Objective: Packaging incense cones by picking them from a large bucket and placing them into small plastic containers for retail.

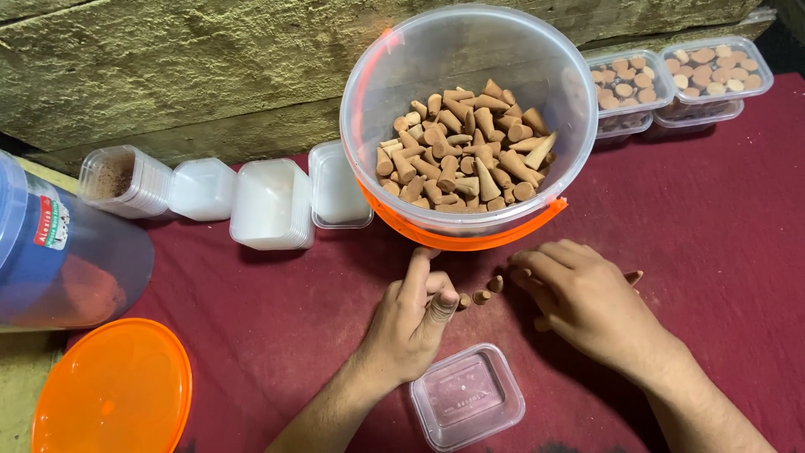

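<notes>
A clear plastic bucket (369,92) with an orange rim band lies tipped toward me on the maroon cloth, holding several tan incense cones (461,147). In front of it, a few loose cones (481,294) stand on the cloth between my hands. My left hand (412,323) rests on the cloth with its forefinger raised toward the bucket's rim and its thumb next to the loose cones. My right hand (579,298) lies palm down to the right, its fingers curled over more cones; one cone (634,276) pokes out at its far side. A small empty clear box (467,397) sits below my hands.
Stacked clear boxes and lids (270,204) line the wall at the left. Two filled boxes of cones (671,80) stand at the back right. A large jar (59,243) lies at the left edge, with an orange lid (113,390) below it. A rough stone wall (184,67) runs behind.
</notes>
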